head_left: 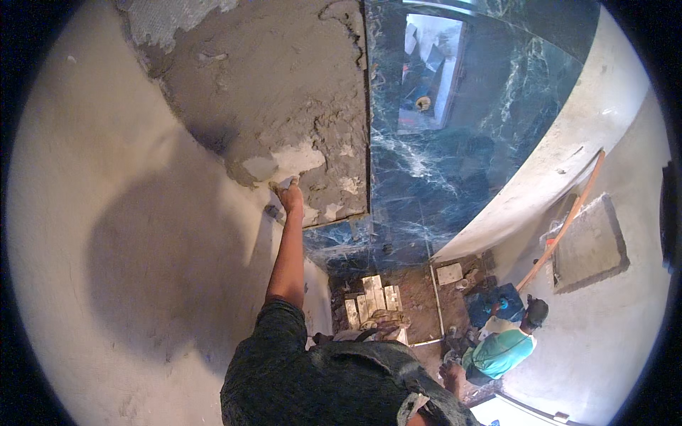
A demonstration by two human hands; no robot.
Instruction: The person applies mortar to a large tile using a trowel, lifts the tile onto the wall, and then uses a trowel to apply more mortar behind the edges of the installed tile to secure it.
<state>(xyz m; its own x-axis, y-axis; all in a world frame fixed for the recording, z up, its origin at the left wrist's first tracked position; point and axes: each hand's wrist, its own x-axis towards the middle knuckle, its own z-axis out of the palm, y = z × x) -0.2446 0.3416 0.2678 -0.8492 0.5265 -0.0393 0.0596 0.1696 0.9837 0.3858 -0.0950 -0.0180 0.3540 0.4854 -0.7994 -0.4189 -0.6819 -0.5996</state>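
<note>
My left hand (pixel 288 194) reaches up to the wall, at the lower left edge of a patch of rough wet mortar (pixel 263 85). Its fingers look closed; what they hold, if anything, is too small to make out. Just above the fingers a smooth grey patch (pixel 260 168) lies beside a pale bare area (pixel 297 160). To the right of the mortar, dark blue veined marble-look panels (pixel 419 167) cover the wall. My right hand (pixel 451 372) hangs low beside my dark shirt, its fingers partly hidden.
At the lower right a person in a teal shirt (pixel 503 353) and dark cap crouches near a dark blue slab (pixel 490 302). Pale blocks (pixel 371 298) are stacked on the floor below the panels. A long orange-brown strip (pixel 565 227) leans along the right wall.
</note>
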